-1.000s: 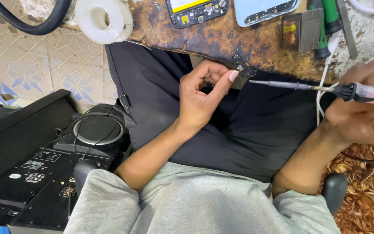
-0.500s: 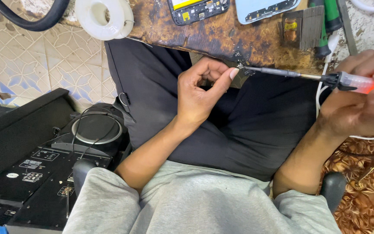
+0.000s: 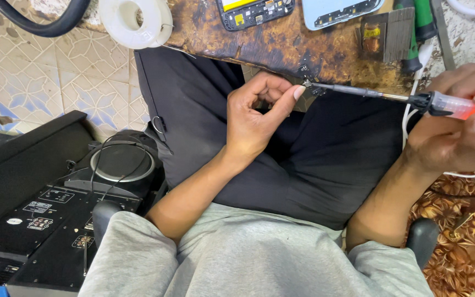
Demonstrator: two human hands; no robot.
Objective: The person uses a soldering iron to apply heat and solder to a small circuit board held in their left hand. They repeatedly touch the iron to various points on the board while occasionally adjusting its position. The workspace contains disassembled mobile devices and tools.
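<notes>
My right hand [image 3: 457,126] grips a soldering iron [image 3: 413,100] with a clear and orange handle and a long dark tip that points left. The tip touches a tiny dark part [image 3: 307,82] at the edge of the worn wooden bench [image 3: 281,49]. My left hand [image 3: 259,113] is curled above my dark lap, thumb and forefinger pinched by that small part right at the iron's tip.
On the bench lie an opened phone with exposed board [image 3: 254,11], a light blue phone back [image 3: 339,10], a small brown block [image 3: 383,34], a green-handled tool [image 3: 421,27] and a white solder spool [image 3: 134,21]. A black speaker and amplifier [image 3: 78,187] stand left on the tiled floor.
My right hand has brought the soldering iron up and left, so its tip now meets the small part at my left fingertips. The left hand has stayed in place.
</notes>
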